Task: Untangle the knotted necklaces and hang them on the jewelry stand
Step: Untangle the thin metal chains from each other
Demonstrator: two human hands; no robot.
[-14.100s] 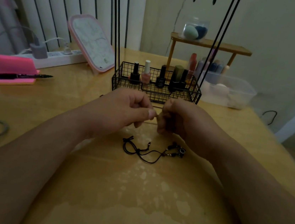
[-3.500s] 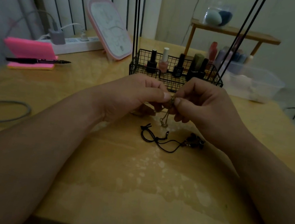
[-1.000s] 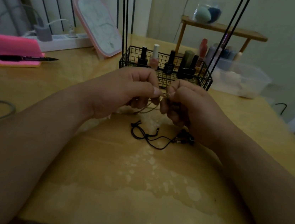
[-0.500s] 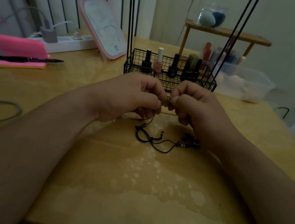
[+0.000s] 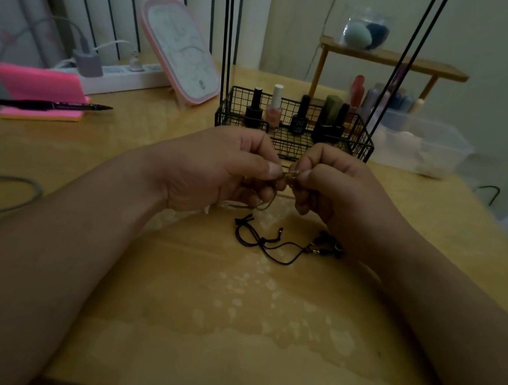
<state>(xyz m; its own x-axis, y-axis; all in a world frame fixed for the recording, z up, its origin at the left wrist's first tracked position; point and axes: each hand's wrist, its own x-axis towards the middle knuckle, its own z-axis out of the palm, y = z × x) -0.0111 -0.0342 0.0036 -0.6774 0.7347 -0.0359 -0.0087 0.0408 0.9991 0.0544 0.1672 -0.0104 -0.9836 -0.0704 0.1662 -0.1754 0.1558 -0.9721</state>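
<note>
fingers: both hands pinch chain [image 5: 290, 173] between them | left hand [image 5: 217, 168] | right hand [image 5: 336, 189] | cord [image 5: 267, 245] on table [image 5: 229, 333]

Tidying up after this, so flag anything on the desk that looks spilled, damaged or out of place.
Pale blotches mottle the table near its front, like a spill mark or lifted film; I cannot tell which. A black cord lies tangled beside them.

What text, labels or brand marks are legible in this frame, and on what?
No text can be read.
On the black nail polish bottle: pale label, too blurred.
On the pink-framed board: small round mark near its lower edge, too small.
On the black pen: faint barrel marks, illegible.
</note>
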